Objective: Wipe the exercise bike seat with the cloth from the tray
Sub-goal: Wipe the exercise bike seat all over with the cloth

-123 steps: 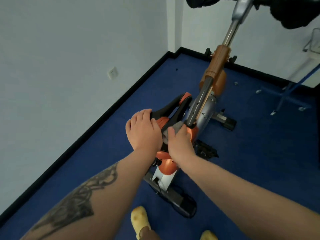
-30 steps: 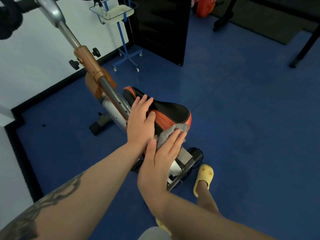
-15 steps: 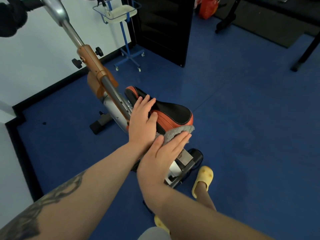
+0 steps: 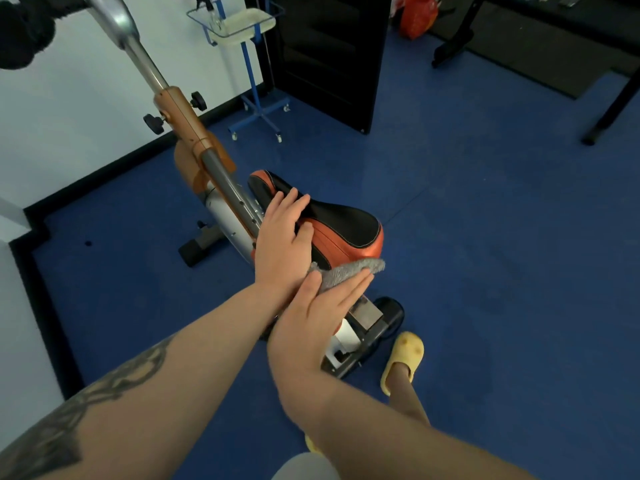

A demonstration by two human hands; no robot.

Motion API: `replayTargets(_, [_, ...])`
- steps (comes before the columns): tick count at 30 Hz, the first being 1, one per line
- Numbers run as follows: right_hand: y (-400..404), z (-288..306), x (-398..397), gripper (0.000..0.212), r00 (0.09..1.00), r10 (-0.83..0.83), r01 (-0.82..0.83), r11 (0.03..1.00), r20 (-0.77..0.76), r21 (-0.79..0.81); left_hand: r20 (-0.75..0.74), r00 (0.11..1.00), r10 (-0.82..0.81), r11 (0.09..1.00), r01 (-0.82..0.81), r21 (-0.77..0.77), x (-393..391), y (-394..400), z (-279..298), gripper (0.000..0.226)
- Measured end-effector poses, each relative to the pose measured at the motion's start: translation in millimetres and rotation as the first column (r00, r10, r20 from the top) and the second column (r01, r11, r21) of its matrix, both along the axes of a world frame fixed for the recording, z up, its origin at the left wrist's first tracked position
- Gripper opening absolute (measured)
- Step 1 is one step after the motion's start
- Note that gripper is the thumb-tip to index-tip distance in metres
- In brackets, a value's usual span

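Observation:
The exercise bike seat (image 4: 346,221) is black on top with orange sides and sits at the centre of the view. My left hand (image 4: 282,242) lies flat on the seat's near left part, fingers spread over the black top. My right hand (image 4: 318,310) presses a grey cloth (image 4: 349,270) with flat fingers against the seat's near orange edge, and the cloth sticks out past my fingertips. The tray (image 4: 239,20) is a white basin in a wire frame on a blue wheeled stand at the back wall.
The bike's orange and silver post (image 4: 194,133) rises to the upper left toward black handlebar grips (image 4: 24,32). A black cabinet (image 4: 332,53) stands at the back. A dark bench frame (image 4: 609,109) is at right. My yellow slipper (image 4: 403,358) rests on blue carpet beside the bike base.
Since 4.1 s ago the view has swung around to the seat's other side. In the last second my right hand has slid the cloth slightly right along the seat's near edge; my left hand stays put.

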State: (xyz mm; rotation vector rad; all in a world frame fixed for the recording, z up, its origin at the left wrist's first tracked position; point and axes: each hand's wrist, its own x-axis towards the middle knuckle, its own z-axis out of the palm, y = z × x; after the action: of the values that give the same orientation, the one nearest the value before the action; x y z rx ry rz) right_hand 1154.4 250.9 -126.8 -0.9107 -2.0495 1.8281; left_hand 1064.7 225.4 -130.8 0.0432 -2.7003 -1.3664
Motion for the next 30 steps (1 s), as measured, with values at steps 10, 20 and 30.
replayTargets(10, [40.7, -5.3, -49.7, 0.065, 0.995, -0.096, 0.095, 0.995, 0.033, 0.038, -0.024, 0.999, 0.031, 0.999, -0.031, 0.022, 2.4, 2.3, 0.1, 0.043])
replayTargets(20, [70.8, 1.8, -77.6, 0.041, 0.998, -0.045, 0.038, 0.987, 0.046, 0.157, -0.006, 0.999, 0.036, 0.999, -0.036, 0.026, 2.5, 3.4, 0.5, 0.043])
replayTargets(30, [76.0, -12.9, -32.1, 0.056, 0.955, 0.297, -0.254, 0.814, 0.003, 0.522, -0.036, 0.998, 0.052, 0.998, -0.053, -0.021, 4.6, 3.1, -0.3, 0.042])
